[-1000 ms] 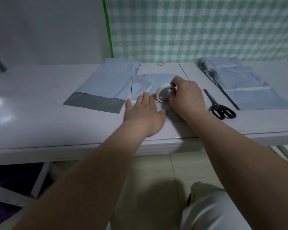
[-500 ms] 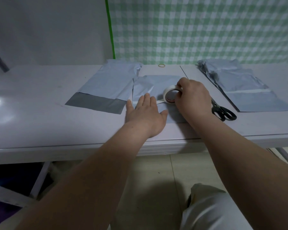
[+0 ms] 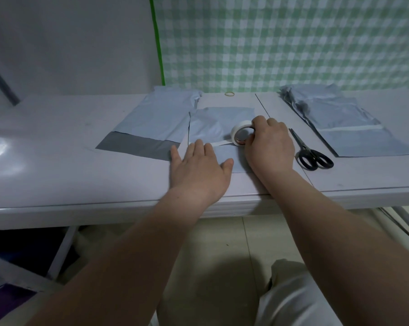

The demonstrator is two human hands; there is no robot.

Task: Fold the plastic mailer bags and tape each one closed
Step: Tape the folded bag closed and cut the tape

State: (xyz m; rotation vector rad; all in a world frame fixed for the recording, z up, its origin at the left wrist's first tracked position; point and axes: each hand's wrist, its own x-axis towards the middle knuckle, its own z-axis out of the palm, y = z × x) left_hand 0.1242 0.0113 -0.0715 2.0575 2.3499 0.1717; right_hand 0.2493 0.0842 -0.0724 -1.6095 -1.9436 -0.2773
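A folded grey-blue mailer bag (image 3: 212, 124) lies flat in the middle of the white table (image 3: 57, 165). My left hand (image 3: 198, 168) presses on its near part with fingers spread flat. My right hand (image 3: 268, 147) grips a white tape roll (image 3: 240, 132) standing on edge on the bag. A strip of tape (image 3: 220, 144) runs from the roll leftward to my left fingertips, lying along the bag's fold.
An unfolded mailer bag (image 3: 156, 123) with a dark grey flap lies to the left. A pile of mailer bags (image 3: 340, 123) sits at the right. Black scissors (image 3: 310, 154) lie between the pile and my right hand. A rubber band (image 3: 229, 93) rests near the far edge.
My right hand has drawn the tape roll to the right, away from my left hand, and a longer strip of tape now shows between them. The left hand stayed pressed down.
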